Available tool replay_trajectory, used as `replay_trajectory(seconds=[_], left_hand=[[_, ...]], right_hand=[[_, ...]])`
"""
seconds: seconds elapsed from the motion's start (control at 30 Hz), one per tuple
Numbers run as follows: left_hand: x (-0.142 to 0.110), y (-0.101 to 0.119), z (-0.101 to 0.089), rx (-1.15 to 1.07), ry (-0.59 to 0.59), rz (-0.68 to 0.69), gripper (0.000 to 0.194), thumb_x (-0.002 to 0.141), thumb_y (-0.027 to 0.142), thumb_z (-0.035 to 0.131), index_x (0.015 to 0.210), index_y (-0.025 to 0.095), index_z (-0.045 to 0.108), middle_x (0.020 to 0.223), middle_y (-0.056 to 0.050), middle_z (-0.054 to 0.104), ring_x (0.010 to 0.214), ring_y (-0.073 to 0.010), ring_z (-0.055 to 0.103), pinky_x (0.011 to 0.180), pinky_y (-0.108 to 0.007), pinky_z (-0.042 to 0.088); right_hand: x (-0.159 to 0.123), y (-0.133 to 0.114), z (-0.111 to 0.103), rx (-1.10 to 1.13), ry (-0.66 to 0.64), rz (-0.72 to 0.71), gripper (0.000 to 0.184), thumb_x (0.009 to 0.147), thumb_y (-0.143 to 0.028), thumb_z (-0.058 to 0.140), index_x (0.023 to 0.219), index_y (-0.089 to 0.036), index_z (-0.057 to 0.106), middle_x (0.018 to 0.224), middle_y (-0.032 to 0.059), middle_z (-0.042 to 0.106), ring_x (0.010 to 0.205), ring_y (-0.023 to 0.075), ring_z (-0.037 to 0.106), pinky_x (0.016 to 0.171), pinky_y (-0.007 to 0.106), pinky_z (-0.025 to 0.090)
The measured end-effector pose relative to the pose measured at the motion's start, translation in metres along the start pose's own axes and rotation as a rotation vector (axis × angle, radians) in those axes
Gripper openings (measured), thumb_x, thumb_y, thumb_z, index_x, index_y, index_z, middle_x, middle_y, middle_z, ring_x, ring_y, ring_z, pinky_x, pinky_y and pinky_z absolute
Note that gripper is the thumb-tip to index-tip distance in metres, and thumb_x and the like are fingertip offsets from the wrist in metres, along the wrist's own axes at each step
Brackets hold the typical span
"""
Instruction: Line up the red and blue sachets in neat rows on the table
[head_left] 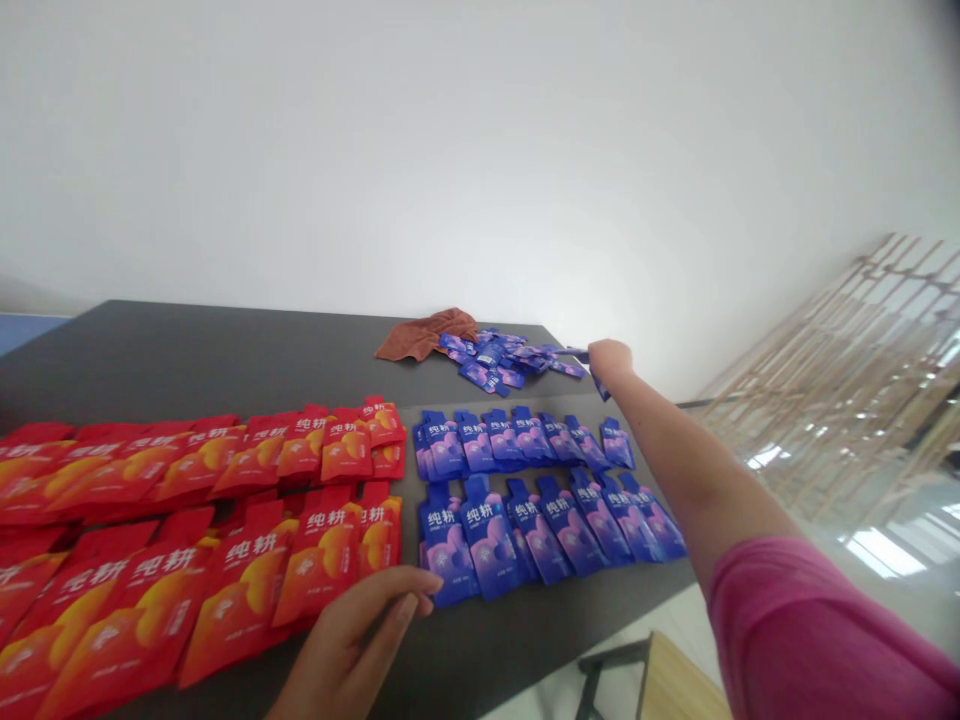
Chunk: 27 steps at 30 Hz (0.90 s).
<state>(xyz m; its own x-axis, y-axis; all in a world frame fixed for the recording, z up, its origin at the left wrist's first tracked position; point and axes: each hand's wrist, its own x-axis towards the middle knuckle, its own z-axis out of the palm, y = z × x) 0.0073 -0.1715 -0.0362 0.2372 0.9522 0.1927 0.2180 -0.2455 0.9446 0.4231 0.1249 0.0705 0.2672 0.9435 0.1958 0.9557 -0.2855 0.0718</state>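
Note:
My right hand (611,358) reaches across to the far right part of the table, its fingers closed around a blue pouch (601,388) that is mostly hidden by the hand. Just left of it lies a loose heap of blue pouches (491,352) with purple fruit prints. In the foreground my left hand (356,635) has its fingers curled together, and nothing shows between them. Its fingertips overlap the left edge of a blue pouch (450,550) in the front row; whether they touch it I cannot tell. Behind stands a second row of blue pouches (529,435), overlapping one another.
Red pouches (240,570) with orange fruit prints fill the left in two overlapping rows. A brown cloth (424,335) lies beside the heap on the dark table (225,350). A white wall rises behind; a wooden stool (679,680) and a bamboo rack (847,340) stand right.

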Motion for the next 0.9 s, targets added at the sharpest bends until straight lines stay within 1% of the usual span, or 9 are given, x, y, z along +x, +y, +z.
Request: replay_trajectory(seconds=[0.17, 0.27, 0.33, 0.43, 0.5, 0.6, 0.67, 0.77, 0.9], left_hand=[[0.002, 0.008, 0.003, -0.055, -0.049, -0.012, 0.021, 0.092, 0.033, 0.055, 0.101, 0.026, 0.073, 0.091, -0.003, 0.074, 0.089, -0.0165, 0.069, 0.082, -0.022, 0.053], [0.007, 0.019, 0.01, -0.179, -0.044, -0.067, 0.021, 0.091, 0.032, 0.057, 0.102, 0.023, 0.071, 0.097, -0.006, 0.073, 0.093, -0.0196, 0.069, 0.088, -0.028, 0.053], [0.014, 0.029, 0.017, -0.32, -0.028, -0.143, 0.028, 0.088, 0.033, 0.061, 0.113, 0.021, 0.066, 0.11, -0.009, 0.071, 0.1, -0.0223, 0.068, 0.094, -0.034, 0.051], [0.029, 0.043, 0.03, -0.576, 0.027, -0.253, 0.053, 0.085, 0.033, 0.068, 0.133, 0.022, 0.05, 0.132, -0.013, 0.06, 0.115, -0.0247, 0.062, 0.102, -0.038, 0.046], [0.04, 0.051, 0.038, -0.75, 0.051, -0.258, 0.059, 0.083, 0.033, 0.07, 0.136, 0.024, 0.046, 0.143, -0.012, 0.051, 0.124, -0.0246, 0.056, 0.106, -0.038, 0.042], [0.05, 0.058, 0.047, -0.999, -0.046, -0.206, 0.048, 0.084, 0.034, 0.07, 0.129, 0.024, 0.055, 0.139, -0.009, 0.056, 0.126, -0.024, 0.054, 0.106, -0.036, 0.042], [0.05, 0.061, 0.052, -1.105, -0.106, -0.223, 0.037, 0.084, 0.032, 0.07, 0.118, 0.021, 0.062, 0.123, -0.009, 0.066, 0.119, -0.0248, 0.06, 0.101, -0.037, 0.047], [0.046, 0.063, 0.055, -1.158, -0.06, -0.318, 0.025, 0.082, 0.029, 0.069, 0.105, 0.017, 0.067, 0.101, -0.006, 0.073, 0.104, -0.0248, 0.067, 0.092, -0.037, 0.053], [0.04, 0.061, 0.054, -1.181, -0.01, -0.431, 0.026, 0.083, 0.028, 0.067, 0.107, 0.017, 0.066, 0.102, -0.005, 0.073, 0.1, -0.0217, 0.068, 0.09, -0.033, 0.054]], right_hand=[[-0.038, -0.003, -0.048, 0.219, 0.102, 0.046, 0.024, 0.09, -0.02, 0.054, 0.099, -0.009, 0.072, 0.112, 0.0198, 0.069, 0.118, 0.0318, 0.058, 0.097, 0.038, 0.043], [-0.08, -0.016, -0.068, 0.444, 0.095, 0.034, 0.027, 0.088, -0.026, 0.056, 0.101, -0.009, 0.073, 0.106, 0.0161, 0.072, 0.109, 0.0299, 0.063, 0.091, 0.036, 0.047], [-0.118, -0.029, -0.073, 0.623, 0.042, 0.014, 0.031, 0.085, -0.032, 0.059, 0.102, -0.01, 0.072, 0.097, 0.012, 0.074, 0.094, 0.0266, 0.068, 0.081, 0.034, 0.051], [-0.184, -0.054, -0.068, 0.89, -0.1, -0.048, 0.034, 0.083, -0.038, 0.06, 0.104, -0.014, 0.071, 0.086, 0.0072, 0.075, 0.077, 0.0226, 0.07, 0.068, 0.032, 0.054], [-0.227, -0.071, -0.056, 1.023, -0.199, -0.089, 0.035, 0.081, -0.043, 0.061, 0.098, -0.015, 0.073, 0.076, 0.0068, 0.074, 0.067, 0.0223, 0.069, 0.062, 0.033, 0.054], [-0.279, -0.098, -0.034, 1.521, -0.46, -0.047, 0.037, 0.069, -0.05, 0.072, 0.088, -0.017, 0.072, 0.068, 0.0041, 0.071, 0.055, 0.0194, 0.064, 0.055, 0.031, 0.051], [-0.303, -0.115, -0.02, 1.669, -0.543, 0.052, 0.033, 0.06, -0.047, 0.079, 0.072, -0.018, 0.069, 0.057, 0.0004, 0.066, 0.047, 0.0162, 0.058, 0.051, 0.029, 0.047], [-0.326, -0.132, -0.008, 1.706, -0.505, 0.113, 0.03, 0.06, -0.047, 0.079, 0.062, -0.02, 0.065, 0.05, -0.003, 0.06, 0.046, 0.0151, 0.054, 0.051, 0.029, 0.045], [-0.339, -0.141, -0.007, 1.587, -0.363, 0.065, 0.025, 0.072, -0.046, 0.068, 0.076, -0.021, 0.069, 0.066, -0.0007, 0.069, 0.063, 0.0193, 0.064, 0.062, 0.03, 0.049]])
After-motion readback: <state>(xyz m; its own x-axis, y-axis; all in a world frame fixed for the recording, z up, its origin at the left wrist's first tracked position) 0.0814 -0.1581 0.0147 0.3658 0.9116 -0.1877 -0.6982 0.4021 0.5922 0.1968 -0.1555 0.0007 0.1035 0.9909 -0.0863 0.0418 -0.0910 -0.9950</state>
